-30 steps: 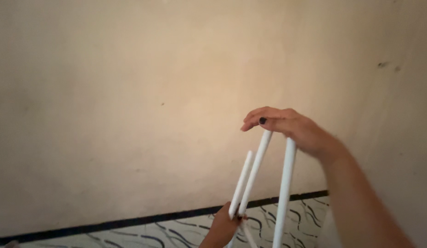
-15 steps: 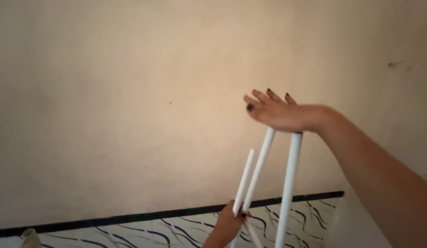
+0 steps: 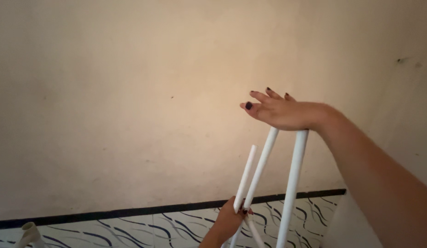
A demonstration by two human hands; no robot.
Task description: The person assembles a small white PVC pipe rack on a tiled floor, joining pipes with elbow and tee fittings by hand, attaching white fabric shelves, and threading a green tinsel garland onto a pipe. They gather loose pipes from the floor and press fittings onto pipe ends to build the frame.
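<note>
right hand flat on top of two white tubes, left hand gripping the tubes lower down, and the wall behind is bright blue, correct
Not quite: the wall is a plain beige, not bright blue, as the head view shows. The rest stands: the right hand lies flat on the tops of two white tubes, and the left hand grips the tubes lower down.

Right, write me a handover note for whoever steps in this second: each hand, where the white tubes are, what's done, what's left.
Right hand: flat, fingers spread, palm pressing down on the tops of two long white tubes, not gripping them.
Left hand: low in the frame, closed around the lower part of a shorter white tube, which stands tilted and free at its top.
Place: all three tubes stand upright and lean towards each other before a plain beige wall, above a floor with wavy dark lines.
Done: tubes stand and are steadied.
Left: the shorter tube's top is joined to nothing; the tubes' bases are out of view.
</note>
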